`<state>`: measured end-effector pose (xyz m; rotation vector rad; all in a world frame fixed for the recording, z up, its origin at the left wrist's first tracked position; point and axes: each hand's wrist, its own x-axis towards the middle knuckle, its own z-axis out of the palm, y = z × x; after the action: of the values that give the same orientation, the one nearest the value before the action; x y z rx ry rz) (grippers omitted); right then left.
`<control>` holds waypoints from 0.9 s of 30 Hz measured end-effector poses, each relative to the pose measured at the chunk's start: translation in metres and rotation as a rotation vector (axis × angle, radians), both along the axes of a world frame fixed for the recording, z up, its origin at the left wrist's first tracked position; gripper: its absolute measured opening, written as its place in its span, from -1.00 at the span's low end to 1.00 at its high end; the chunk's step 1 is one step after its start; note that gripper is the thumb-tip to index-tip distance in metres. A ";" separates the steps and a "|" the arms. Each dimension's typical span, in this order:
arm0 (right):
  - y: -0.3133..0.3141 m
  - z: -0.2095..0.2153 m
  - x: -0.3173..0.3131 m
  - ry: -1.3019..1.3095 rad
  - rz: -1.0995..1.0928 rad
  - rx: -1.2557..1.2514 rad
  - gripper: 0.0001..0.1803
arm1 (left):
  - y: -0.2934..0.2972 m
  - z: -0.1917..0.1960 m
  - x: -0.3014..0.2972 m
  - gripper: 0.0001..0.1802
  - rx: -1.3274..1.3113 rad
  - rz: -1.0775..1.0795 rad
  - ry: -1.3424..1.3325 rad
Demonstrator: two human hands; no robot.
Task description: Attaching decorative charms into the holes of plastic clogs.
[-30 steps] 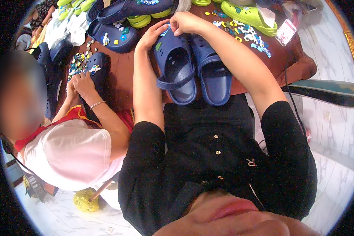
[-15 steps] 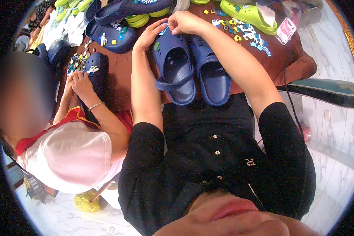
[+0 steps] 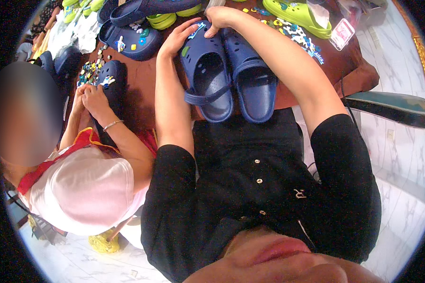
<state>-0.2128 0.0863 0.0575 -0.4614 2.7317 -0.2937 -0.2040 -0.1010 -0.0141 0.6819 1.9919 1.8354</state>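
A pair of navy clogs lies at the table's near edge, heels toward me. On the left clog [image 3: 202,70] are a light-blue charm [image 3: 196,31] near the toe and a green charm [image 3: 184,50] on its left side. My left hand [image 3: 178,41] curls round that toe's left side, fingers reaching the light-blue charm. My right hand [image 3: 218,20] grips the front of the same toe, its thumb pressed on top and its other fingers mostly hidden beyond. Under my right forearm is the right clog [image 3: 255,87], its toe partly covered.
Several loose charms [image 3: 297,35] lie on the brown-covered table [image 3: 337,66] to the right, near a lime clog [image 3: 297,18]. More navy clogs [image 3: 130,42] are at the back left. Left of me, a co-worker's hands [image 3: 92,96] work at a navy clog [image 3: 112,78] beside scattered charms.
My right hand has shifted from a pinch at the toe's charm to a spread grip, thumb on the toe top. The light-blue charm now shows more fully. The clogs have moved slightly left.
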 end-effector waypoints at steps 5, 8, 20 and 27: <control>0.006 -0.013 -0.006 0.085 -0.023 0.019 -0.09 | 0.008 0.003 -0.002 -0.52 -0.011 0.000 -0.031; -0.005 -0.013 0.008 0.081 -0.024 0.028 -0.10 | 0.000 -0.004 0.001 -0.52 0.000 0.014 -0.078; 0.056 -0.058 -0.084 -0.016 0.172 0.184 -0.11 | 0.066 0.023 -0.012 -0.51 0.067 0.044 0.067; -0.017 -0.010 -0.002 -0.040 0.122 0.008 -0.42 | -0.002 -0.006 0.000 -0.50 -0.085 0.085 -0.065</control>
<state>-0.2144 0.0695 0.0478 -0.6111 2.6515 -0.2578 -0.2042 -0.1030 -0.0203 0.5137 2.0719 1.7847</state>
